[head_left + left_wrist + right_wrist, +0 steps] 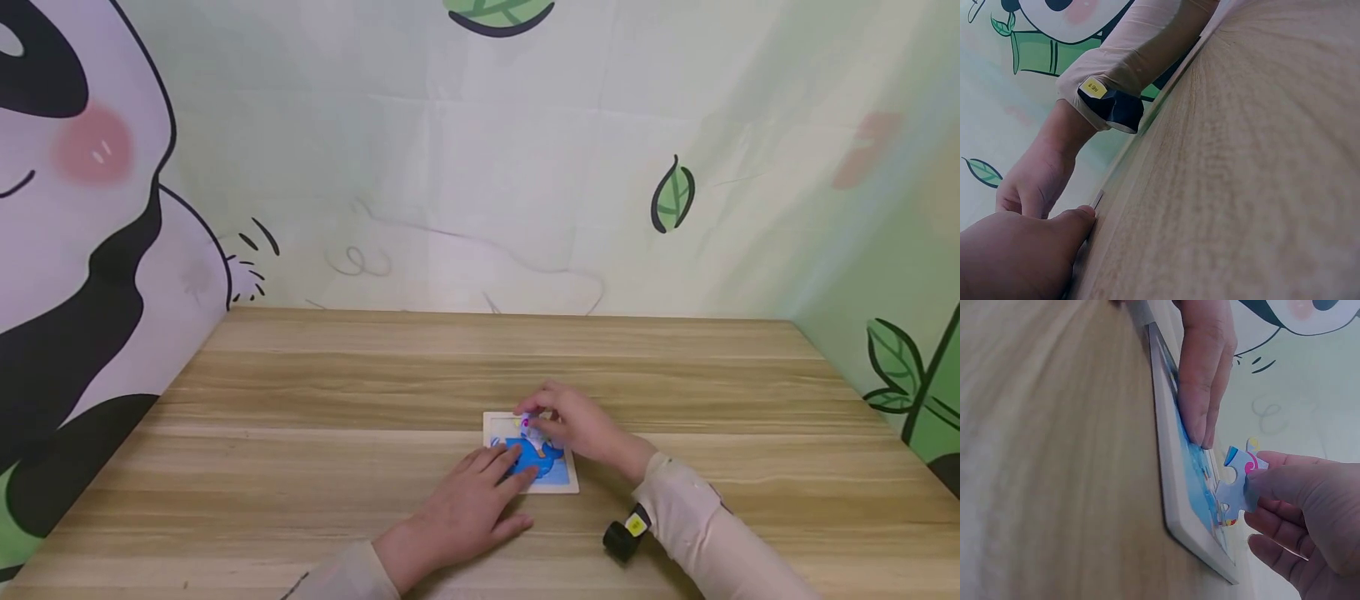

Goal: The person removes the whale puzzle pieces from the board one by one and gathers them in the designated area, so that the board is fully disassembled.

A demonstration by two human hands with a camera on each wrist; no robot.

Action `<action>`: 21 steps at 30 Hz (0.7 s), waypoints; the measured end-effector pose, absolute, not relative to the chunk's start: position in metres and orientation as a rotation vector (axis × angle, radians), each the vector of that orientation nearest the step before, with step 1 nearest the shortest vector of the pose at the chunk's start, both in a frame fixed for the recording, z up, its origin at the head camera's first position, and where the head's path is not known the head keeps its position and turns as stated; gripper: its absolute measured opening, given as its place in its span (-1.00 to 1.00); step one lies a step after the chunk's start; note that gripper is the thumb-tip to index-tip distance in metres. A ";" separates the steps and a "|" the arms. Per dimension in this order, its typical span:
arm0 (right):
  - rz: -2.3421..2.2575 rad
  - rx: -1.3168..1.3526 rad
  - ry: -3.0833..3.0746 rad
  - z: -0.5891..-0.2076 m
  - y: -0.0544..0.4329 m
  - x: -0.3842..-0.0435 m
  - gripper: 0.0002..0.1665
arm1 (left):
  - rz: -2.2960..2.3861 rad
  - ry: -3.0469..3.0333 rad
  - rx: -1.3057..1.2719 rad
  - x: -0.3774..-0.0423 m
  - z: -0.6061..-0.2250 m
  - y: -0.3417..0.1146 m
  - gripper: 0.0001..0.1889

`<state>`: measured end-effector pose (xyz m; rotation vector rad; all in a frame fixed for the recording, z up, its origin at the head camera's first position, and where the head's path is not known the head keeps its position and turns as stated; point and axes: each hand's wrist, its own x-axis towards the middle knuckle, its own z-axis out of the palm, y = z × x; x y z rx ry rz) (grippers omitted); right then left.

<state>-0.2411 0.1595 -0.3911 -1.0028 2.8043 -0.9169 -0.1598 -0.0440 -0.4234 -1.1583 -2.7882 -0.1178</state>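
On the counter (pixel 300 483) lies a puzzle (pixel 1169 462), seemingly part-filled; the right grip (pixel 577 421) pinches a tilted piece (pixel 1241 487) over it, apparently unseated; the left grip (pixel 476 500) rests unclenched on it.

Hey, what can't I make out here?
- Head view: part of the square, pale-framed blue jigsaw board, covered by the left hand and right hand.
- Right wrist view: part of the pale-blue jigsaw piece with a pink swirl, behind the right thumb.
- Left wrist view: the right hand's grip, behind the left hand.
- Head view: the painted black-and-white panda's face, cut off by the left edge.
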 end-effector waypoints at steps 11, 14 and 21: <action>-0.892 -0.991 2.821 -0.385 0.159 -0.242 -0.77 | -0.115 -2.811 -1.153 -0.161 -0.424 -0.044 -0.41; -0.921 -0.947 2.812 -0.383 0.159 -0.243 -0.80 | -0.116 -2.819 -1.153 -0.161 -0.423 -0.044 -0.40; -0.930 -0.940 2.817 -0.376 0.162 -0.244 -0.91 | -0.121 -2.809 -1.152 -0.160 -0.423 -0.044 -0.41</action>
